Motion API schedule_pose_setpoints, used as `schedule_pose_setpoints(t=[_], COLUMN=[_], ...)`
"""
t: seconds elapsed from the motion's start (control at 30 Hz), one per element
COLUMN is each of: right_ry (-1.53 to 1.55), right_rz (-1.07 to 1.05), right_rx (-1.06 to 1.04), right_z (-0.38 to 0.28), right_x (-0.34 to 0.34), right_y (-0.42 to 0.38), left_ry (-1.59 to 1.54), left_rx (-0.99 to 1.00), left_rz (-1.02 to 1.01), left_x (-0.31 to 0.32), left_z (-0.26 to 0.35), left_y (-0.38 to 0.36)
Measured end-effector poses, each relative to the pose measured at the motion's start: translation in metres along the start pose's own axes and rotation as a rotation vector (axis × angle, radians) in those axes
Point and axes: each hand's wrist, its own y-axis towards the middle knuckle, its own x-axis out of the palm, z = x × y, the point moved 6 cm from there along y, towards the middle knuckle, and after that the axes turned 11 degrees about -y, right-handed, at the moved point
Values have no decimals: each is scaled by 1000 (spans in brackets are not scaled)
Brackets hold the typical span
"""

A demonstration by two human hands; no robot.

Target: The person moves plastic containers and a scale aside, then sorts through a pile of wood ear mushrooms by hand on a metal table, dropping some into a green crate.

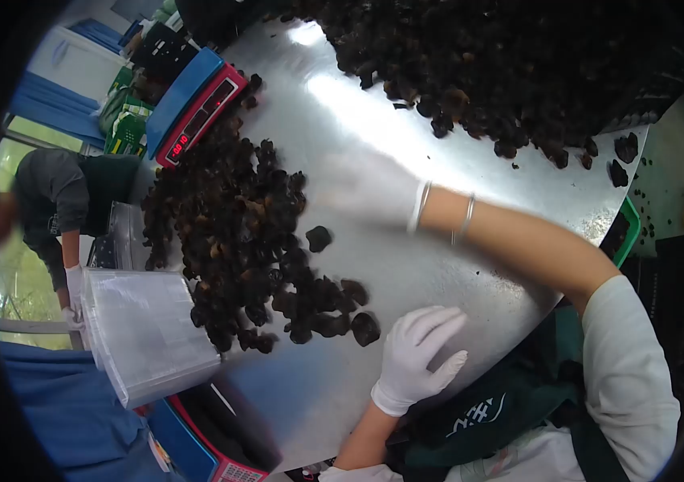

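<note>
My left hand (418,353), in a white glove, is held over the near part of the metal table (438,273). Its fingers are stretched out and the thumb is apart, with nothing in them. Reaching in from the right, my right hand (370,193) is also gloved and has bracelets at the wrist. Motion smears its fingers, so I cannot see whether they hold anything. It is just right of a spread heap of dark, wrinkled pieces (238,217) that look like dried wood ear fungus. One loose dark piece (319,238) lies between that heap and my right hand.
A much larger dark heap (470,64) covers the far right of the table. A red-and-blue scale (197,112) stands at the far left, another scale (238,471) at the near left. Beside the left heap, a co-worker's gloved hands (74,297) touch a stack of clear plastic sheets or bags (149,329).
</note>
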Motion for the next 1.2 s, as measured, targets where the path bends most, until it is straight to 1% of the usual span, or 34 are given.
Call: schedule_pose_setpoints(t=[0.03, 0.07, 0.1, 0.13, 0.17, 0.23, 0.27, 0.3, 0.33, 0.37, 0.4, 0.43, 0.5, 0.53, 0.57, 0.6, 0.63, 0.67, 0.7, 0.77, 0.8, 0.83, 0.9, 0.93, 0.97, 1.03, 1.1, 1.17, 1.2], right_ry=[-263, -649, -1055, -1129, -1202, -993, -936, -789, -659, -532, -561, -636, -834, -773, -709, -701, -695, -762, -612, -515, -604, -587, -725, -716, -705, -533, -486, -329, -263], right_rz=[214, 416, 542, 499, 455, -50, -157, -238, -260, -279, -114, -19, 161, 100, 43, 74, 104, 69, -73, -194, -134, -229, 178, 117, -5, -28, -113, -248, -144], right_rx=[43, -138, -76, 16, 110, 336, 268, 244, 256, 266, 176, 169, 169, 165, 160, 73, -15, -103, -88, -198, -174, 56, 237, 284, 278, 193, 12, -91, -143], right_z=[32, 58, 84, 137, 175, 165, 154, 140, 124, 114, 117, 120, 133, 131, 120, 93, 65, 36, 35, 23, 19, 31, 65, 79, 62, 33, 4, -27, -32], right_x=[-35, -76, -101, -113, -118, -127, -124, -126, -134, -141, -153, -165, -168, -155, -140, -134, -128, -122, -111, -106, -119, -136, -159, -151, -144, -121, -91, -78, -84], right_y=[18, 36, 34, 25, 20, 20, 15, 7, -5, -15, -24, -28, -46, -55, -70, -83, -97, -109, -124, -147, -143, -135, -146, -152, -157, -172, -199, -215, -213], left_ry=[27, 6, -16, -37, -19, 19, 33, 49, 65, 115, 161, 203, 344, 421, 420, 421, 484, 515, 474, 389, 389, 383, 300, 269, 242, 213, 132, 107, 104], left_rx=[-13, -25, -38, -51, -52, -51, -74, -99, -123, -104, -84, -69, -53, -42, -101, -159, -177, -215, -238, -270, -245, -224, -206, -194, -176, -156, -123, -161, -187], left_rz=[36, 10, -15, -38, -39, -46, -46, -49, -55, -133, -207, -281, -332, -359, -283, -202, -145, -49, 52, 173, 148, 120, 52, 33, 15, 0, 7, 9, 1], left_x=[-4, -2, 2, 6, 10, 15, 17, 17, 17, 20, 22, 24, 18, 12, -3, -21, -42, -62, -82, -101, -96, -85, -56, -42, -29, -14, -5, -1, 1], left_z=[-1, -1, 0, 0, 1, -2, -6, -10, -13, -12, -11, -9, -17, -25, -37, -51, -62, -79, -102, -117, -107, -94, -77, -76, -75, -69, -57, -48, -44], left_y=[1, 2, 2, 2, 2, 4, 4, 3, 4, 6, 9, 9, 18, 25, 34, 43, 51, 52, 52, 51, 58, 63, 70, 72, 75, 78, 78, 70, 63])
